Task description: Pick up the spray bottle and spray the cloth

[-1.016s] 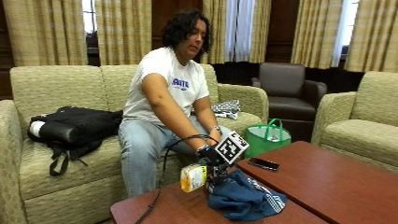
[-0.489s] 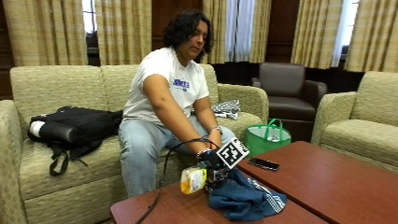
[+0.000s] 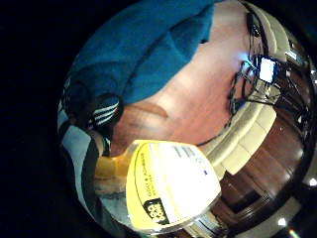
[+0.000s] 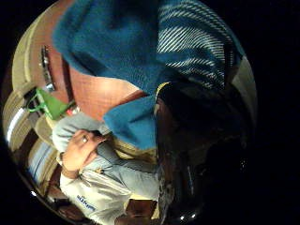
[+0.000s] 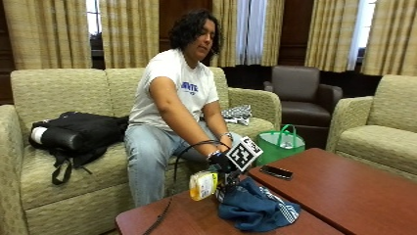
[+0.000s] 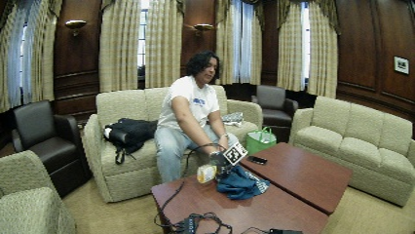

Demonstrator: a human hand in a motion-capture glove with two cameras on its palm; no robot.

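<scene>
From the outside view, a person seated on a sofa [image 5: 58, 161] reaches the gloved right hand [image 5: 221, 160] down to the yellow spray bottle [image 5: 203, 184], which stands at the edge of the wooden surface [image 5: 338, 191], touching the crumpled blue cloth [image 5: 255, 209]. A phone [image 5: 276, 172] lies nearby on the surface. I cannot tell whether the fingers curl round the bottle. In the little-finger palm view, the bottle's yellow label fills the foreground beside the cloth. In the thumb-side view, the cloth lies close, and the bare left hand [image 4: 80, 150] rests on the person's lap.
</scene>
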